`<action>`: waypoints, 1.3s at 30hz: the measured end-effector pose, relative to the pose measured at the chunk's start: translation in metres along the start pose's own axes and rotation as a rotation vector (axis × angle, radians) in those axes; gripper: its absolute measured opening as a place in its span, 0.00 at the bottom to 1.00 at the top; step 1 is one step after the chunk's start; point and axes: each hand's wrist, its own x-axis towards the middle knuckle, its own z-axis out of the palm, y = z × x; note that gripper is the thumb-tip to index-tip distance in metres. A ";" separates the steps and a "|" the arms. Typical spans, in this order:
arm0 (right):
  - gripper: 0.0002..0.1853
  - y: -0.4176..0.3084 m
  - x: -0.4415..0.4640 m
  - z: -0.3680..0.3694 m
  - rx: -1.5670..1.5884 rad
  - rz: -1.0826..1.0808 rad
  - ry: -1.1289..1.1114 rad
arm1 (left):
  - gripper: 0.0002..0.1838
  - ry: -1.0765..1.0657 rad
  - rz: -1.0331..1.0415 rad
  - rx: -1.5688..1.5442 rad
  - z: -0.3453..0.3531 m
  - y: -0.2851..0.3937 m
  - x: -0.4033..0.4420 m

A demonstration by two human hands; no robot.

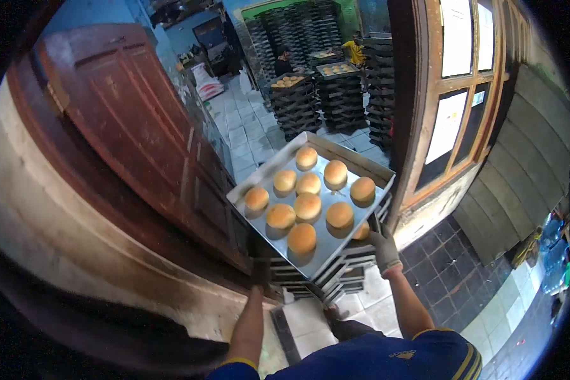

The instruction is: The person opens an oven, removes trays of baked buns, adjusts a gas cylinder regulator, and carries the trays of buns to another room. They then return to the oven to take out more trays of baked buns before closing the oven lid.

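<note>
Stack of metal trays [348,269], lower centre of frame, between a reddish-brown panelled wooden door [130,117] at left and a wood-framed glass window [453,120] at upper right. Topmost: square, shallow silver metal tray [356,158], mid-frame. Right hand [384,250], in a pale glove, at the stack's right side, partly curled; fingertips hidden, grip cannot be told. Left hand [261,272], lower left of stack, in shadow; opening and hold cannot be told. Ten round golden-brown buns [307,206] spaced across the top tray.
</note>
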 end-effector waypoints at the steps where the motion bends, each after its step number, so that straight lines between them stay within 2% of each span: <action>1: 0.30 0.002 0.007 0.003 0.027 -0.014 0.007 | 0.17 0.009 0.044 0.038 -0.002 -0.001 0.004; 6: 0.30 -0.011 0.002 0.014 0.124 0.036 0.048 | 0.15 0.038 0.204 0.333 -0.003 -0.040 -0.010; 9: 0.30 -0.032 -0.008 0.025 0.091 0.082 0.092 | 0.15 0.032 0.182 0.294 -0.003 -0.046 -0.010; 10: 0.30 -0.027 -0.006 0.026 0.083 0.086 0.106 | 0.16 0.038 0.401 0.744 -0.003 -0.055 -0.015; 11: 0.34 -0.022 -0.002 0.029 0.091 0.067 0.126 | 0.16 0.045 0.627 1.189 -0.003 -0.058 -0.021; 12: 0.39 -0.017 -0.001 0.030 0.098 0.049 0.144 | 0.16 0.030 0.631 1.177 -0.006 -0.050 -0.026; 14: 0.38 -0.016 -0.001 0.028 0.040 0.121 0.155 | 0.18 -0.088 0.524 0.945 -0.015 -0.022 -0.036; 15: 0.37 -0.017 0.001 0.032 0.053 0.122 0.155 | 0.18 -0.098 0.522 0.936 -0.010 -0.039 -0.033; 16: 0.37 -0.018 0.001 0.037 0.069 0.124 0.156 | 0.17 -0.053 0.360 0.581 -0.002 -0.063 -0.025; 18: 0.36 -0.020 0.000 0.046 0.093 0.120 0.184 | 0.16 -0.019 0.197 0.226 -0.006 -0.075 -0.016; 20: 0.36 -0.015 0.003 0.044 0.042 0.129 0.180 | 0.17 -0.052 0.449 0.785 -0.013 -0.072 -0.015; 21: 0.37 -0.010 0.004 0.043 0.079 0.128 0.157 | 0.17 -0.061 0.450 0.771 -0.015 -0.062 -0.019; 22: 0.37 -0.012 0.003 0.044 0.067 0.123 0.164 | 0.17 -0.164 0.407 0.964 -0.021 -0.044 -0.023; 24: 0.39 -0.029 0.001 0.062 -0.037 0.144 0.204 | 0.17 -0.263 0.372 1.145 -0.012 -0.040 -0.013; 26: 0.39 -0.027 0.008 0.070 -0.040 0.161 0.217 | 0.17 0.060 0.119 0.152 0.015 -0.063 0.005; 27: 0.39 -0.019 0.011 0.069 -0.023 0.157 0.214 | 0.17 0.055 0.116 0.143 0.017 -0.085 0.016; 29: 0.36 0.015 0.027 0.065 0.063 0.121 0.231 | 0.20 -0.063 0.430 0.633 0.015 -0.128 0.044; 30: 0.36 0.023 0.030 0.067 0.052 0.115 0.228 | 0.20 -0.060 0.429 0.621 0.022 -0.131 0.049; 32: 0.34 0.041 0.029 0.072 0.024 0.082 0.245 | 0.23 -0.058 0.192 0.016 0.029 -0.111 0.063; 33: 0.32 0.064 0.039 0.060 -0.057 0.032 0.209 | 0.23 -0.058 0.192 0.009 0.036 -0.115 0.074; 35: 0.31 0.086 0.046 0.061 -0.103 0.013 0.210 | 0.21 0.042 0.340 0.138 0.046 -0.130 0.093; 39: 0.28 0.125 0.064 0.052 -0.255 0.020 0.219 | 0.20 -0.056 0.397 0.207 0.069 -0.156 0.138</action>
